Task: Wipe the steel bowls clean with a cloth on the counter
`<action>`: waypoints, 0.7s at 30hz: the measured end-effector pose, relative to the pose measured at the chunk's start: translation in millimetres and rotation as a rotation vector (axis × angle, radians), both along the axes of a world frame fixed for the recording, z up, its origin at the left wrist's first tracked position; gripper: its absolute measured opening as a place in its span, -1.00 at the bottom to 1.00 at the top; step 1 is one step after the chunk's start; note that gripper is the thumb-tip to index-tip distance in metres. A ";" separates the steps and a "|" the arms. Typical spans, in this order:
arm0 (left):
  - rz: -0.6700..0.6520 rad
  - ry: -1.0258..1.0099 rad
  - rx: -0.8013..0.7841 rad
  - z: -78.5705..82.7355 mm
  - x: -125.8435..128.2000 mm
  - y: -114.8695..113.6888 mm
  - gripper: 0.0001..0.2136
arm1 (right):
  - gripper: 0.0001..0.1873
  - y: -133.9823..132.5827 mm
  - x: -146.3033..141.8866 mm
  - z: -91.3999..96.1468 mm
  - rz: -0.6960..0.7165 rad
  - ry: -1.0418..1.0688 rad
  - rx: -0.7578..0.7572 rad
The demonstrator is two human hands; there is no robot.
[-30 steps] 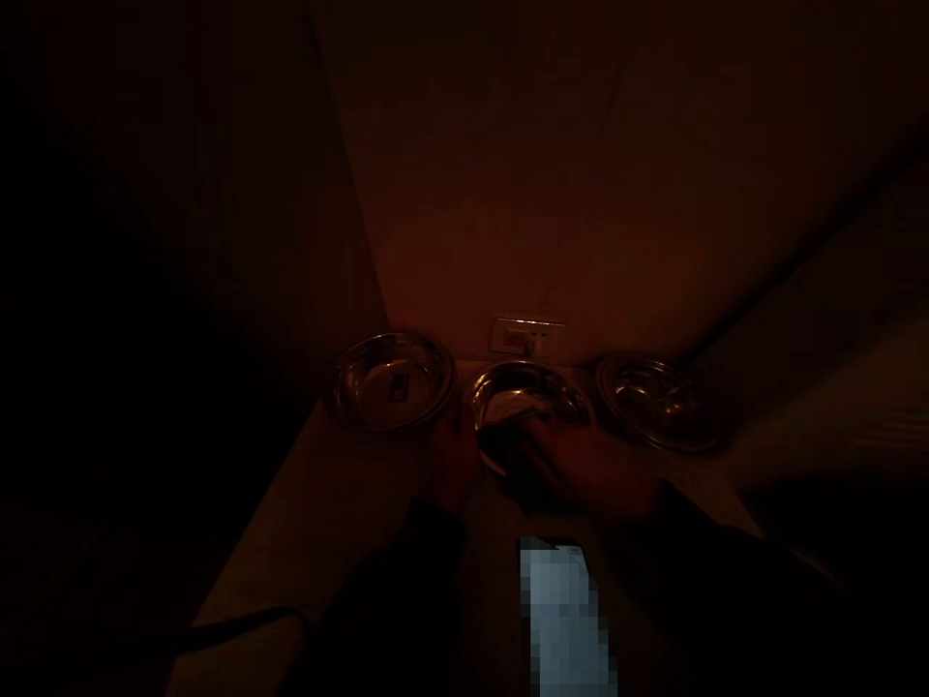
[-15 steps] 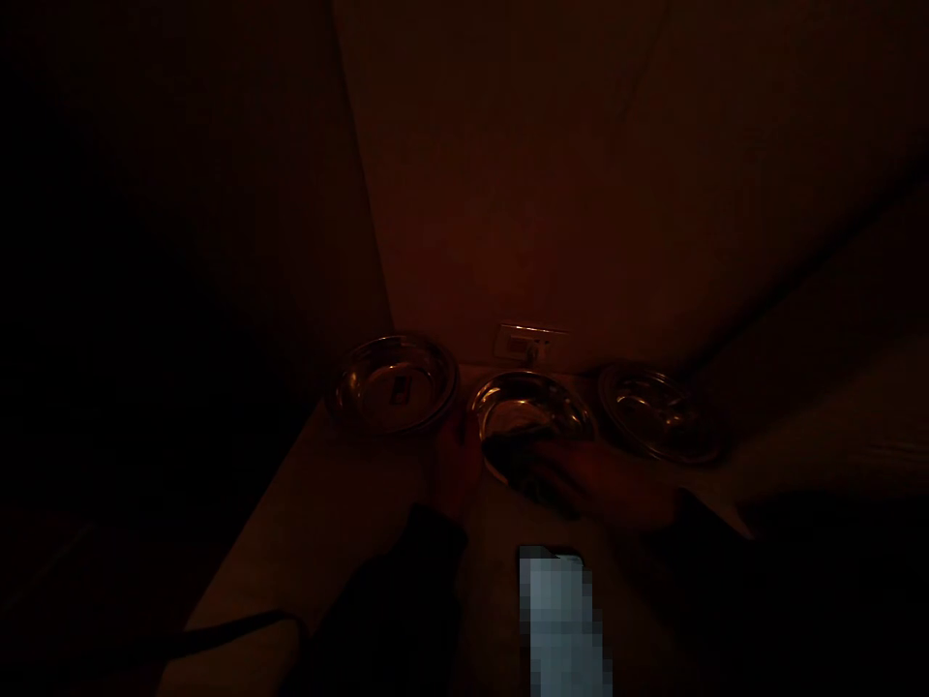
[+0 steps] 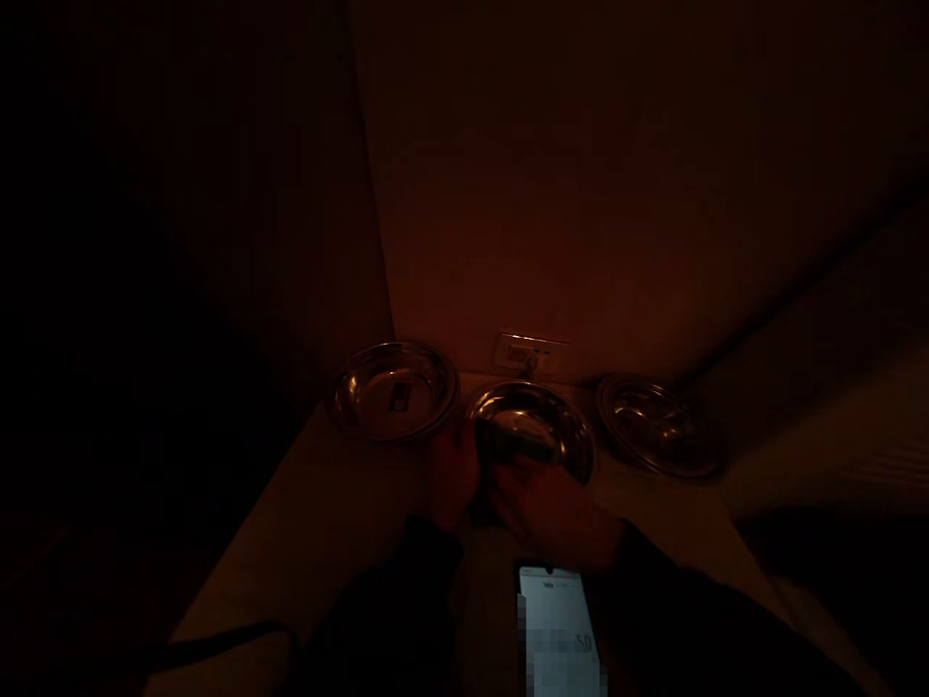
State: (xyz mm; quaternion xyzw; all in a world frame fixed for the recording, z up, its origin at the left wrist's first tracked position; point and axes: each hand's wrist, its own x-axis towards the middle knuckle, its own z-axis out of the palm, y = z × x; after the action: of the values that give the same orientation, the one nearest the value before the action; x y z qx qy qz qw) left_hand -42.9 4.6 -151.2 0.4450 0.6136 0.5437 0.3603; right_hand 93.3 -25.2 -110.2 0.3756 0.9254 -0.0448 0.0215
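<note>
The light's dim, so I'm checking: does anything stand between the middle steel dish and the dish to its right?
Nothing visible does. The middle steel dish, held by the left hand and right hand, sits almost against the right dish. It's too dark to tell whether their rims touch.

Looking forward and down from head height, close above a pale counter [image 3: 312, 523], toward round steel bowls [image 3: 533, 416] along a dim, reddish-lit wall [image 3: 552, 213].

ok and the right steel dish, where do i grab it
Take the right steel dish by its near rim, fingers from the front: the wall lies behind it, and the raised lip gives an edge. The middle dish sits on its left, in your left hand and right hand.
</note>
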 end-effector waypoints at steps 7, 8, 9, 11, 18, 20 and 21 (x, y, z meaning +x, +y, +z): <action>-0.052 -0.039 0.033 1.9 0.5 -0.1 -0.71 | -0.74 -3.4 32.8 -0.7 0.076 -0.039 -0.009; -0.053 -0.038 0.020 2.3 1.0 0.1 -0.71 | -0.73 -3.0 31.2 -0.4 0.075 -0.046 0.000; -0.050 -0.029 0.006 2.4 1.3 0.5 -0.71 | -0.71 -2.5 26.4 -0.1 0.065 -0.050 0.011; -0.038 -0.001 -0.012 1.4 0.7 1.2 -0.71 | -0.67 -0.9 11.3 0.4 0.039 -0.039 0.029; -0.041 0.064 0.028 -2.7 -1.9 3.8 -0.72 | -0.70 -1.9 13.2 1.4 0.047 0.003 0.007; -0.048 0.040 0.042 -2.3 -0.5 4.4 -0.71 | -0.69 -4.6 26.6 -1.2 0.063 -0.007 0.007; -0.053 0.020 0.041 -1.9 0.2 4.2 -0.71 | -0.69 -5.6 31.4 -3.1 0.069 -0.010 0.019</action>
State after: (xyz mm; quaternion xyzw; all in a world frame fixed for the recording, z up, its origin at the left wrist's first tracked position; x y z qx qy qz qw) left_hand -42.7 8.8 -153.2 0.4740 0.5938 0.5419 0.3592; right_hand 124.7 -30.8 -113.3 0.3441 0.9380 -0.0335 0.0240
